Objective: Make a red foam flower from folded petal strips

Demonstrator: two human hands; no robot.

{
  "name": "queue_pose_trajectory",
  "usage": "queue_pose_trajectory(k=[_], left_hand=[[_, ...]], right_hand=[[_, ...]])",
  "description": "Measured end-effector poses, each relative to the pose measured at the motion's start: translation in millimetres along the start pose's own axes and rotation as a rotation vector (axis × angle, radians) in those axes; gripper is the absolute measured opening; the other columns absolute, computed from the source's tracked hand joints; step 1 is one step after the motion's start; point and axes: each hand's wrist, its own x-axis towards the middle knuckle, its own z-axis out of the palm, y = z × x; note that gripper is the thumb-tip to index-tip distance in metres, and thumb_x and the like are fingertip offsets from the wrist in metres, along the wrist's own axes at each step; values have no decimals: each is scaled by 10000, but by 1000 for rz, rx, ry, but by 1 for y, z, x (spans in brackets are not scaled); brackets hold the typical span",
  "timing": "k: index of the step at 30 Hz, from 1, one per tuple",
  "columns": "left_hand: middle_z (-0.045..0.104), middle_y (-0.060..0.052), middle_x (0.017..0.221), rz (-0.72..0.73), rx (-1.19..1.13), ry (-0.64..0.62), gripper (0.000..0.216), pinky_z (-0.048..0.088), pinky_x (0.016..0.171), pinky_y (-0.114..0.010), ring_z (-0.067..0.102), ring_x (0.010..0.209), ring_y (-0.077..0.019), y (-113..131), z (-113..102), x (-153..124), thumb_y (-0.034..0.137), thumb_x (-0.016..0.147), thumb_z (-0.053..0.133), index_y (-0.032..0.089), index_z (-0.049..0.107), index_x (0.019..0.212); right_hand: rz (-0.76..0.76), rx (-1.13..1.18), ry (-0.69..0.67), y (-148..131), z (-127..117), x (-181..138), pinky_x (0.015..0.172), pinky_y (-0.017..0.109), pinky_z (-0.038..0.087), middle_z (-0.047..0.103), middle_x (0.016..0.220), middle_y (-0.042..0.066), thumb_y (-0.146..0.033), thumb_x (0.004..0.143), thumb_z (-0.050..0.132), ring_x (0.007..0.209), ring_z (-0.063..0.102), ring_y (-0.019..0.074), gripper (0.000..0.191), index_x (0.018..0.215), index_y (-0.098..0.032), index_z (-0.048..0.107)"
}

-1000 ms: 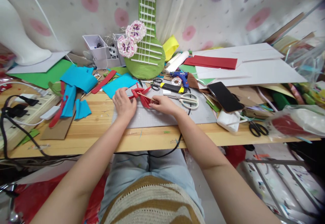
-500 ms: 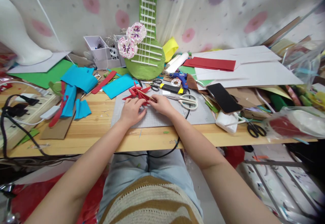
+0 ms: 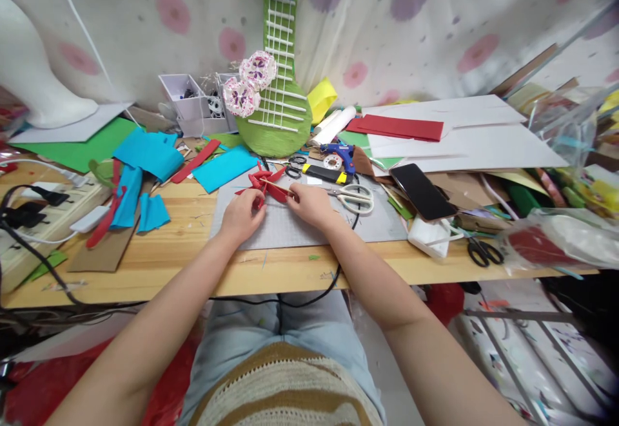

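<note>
A red paper flower (image 3: 275,191) with pointed petals sits over the grey cutting mat (image 3: 290,232). My left hand (image 3: 243,213) is closed on the flower's near left side, fingers curled at a petal. From the right, my right hand (image 3: 309,204) pinches a thin wooden stick (image 3: 276,186), whose far end reaches the flower's middle. White-handled scissors (image 3: 356,199) lie just right of my right hand. Behind the hands are a yellow-and-black utility knife (image 3: 325,174), a blue hot glue gun (image 3: 344,154) and small black scissors (image 3: 296,167).
A green guitar-shaped piece (image 3: 275,129) with white strings and paper flowers stands at the back. Blue crepe paper (image 3: 149,154) and a power strip (image 3: 53,220) lie left. A phone (image 3: 423,192), black-handled scissors (image 3: 485,252) and white boards (image 3: 464,142) lie right. A black cable (image 3: 337,271) crosses the front edge.
The stick's tip has shifted left across the flower, and the flower has turned slightly. My left hand's fingers have curled in tighter at the petals. The whole view has tilted slightly.
</note>
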Motion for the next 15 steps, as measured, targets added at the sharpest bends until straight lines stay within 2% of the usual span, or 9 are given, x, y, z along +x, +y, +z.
queue_pose_trajectory(k=[3,6,11,13,15], left_hand=[[607,-15,840,-25,-41,-10,167,445,695,-294,572,744,-154,-1,2,0,233,762,535,213,479,918],[591,-5,817,-73,-81,33,239,455,687,-295,579,744,-155,-2,4,-1,244,745,557,216,434,948],[542,29,790,-114,-91,59,482,442,602,-261,544,649,-127,-2,1,-2,300,692,623,221,381,1101],[537,17,815,-105,-33,51,475,443,603,-268,544,676,-138,-1,-3,-3,289,681,619,222,414,1104],[545,-16,883,-63,11,68,436,461,663,-287,558,786,-167,1,-5,-3,219,666,589,217,454,1081]], right_hand=[[-47,-32,13,-4,3,0,611,252,299,688,928,59,-275,867,428,810,598,189,238,1058,-206,552],[-131,-69,-2,-8,5,0,622,264,314,670,1016,71,-220,872,402,868,598,206,312,1169,-216,499],[-255,-134,-15,-11,10,2,646,268,316,638,1076,87,-391,934,357,915,580,207,335,1178,-222,513],[-270,-145,-4,-11,12,3,631,265,295,641,1045,82,-436,944,324,893,575,200,363,1153,-224,532],[-277,-155,5,-11,14,3,616,266,270,644,995,77,-430,959,277,854,567,189,378,1115,-227,555]])
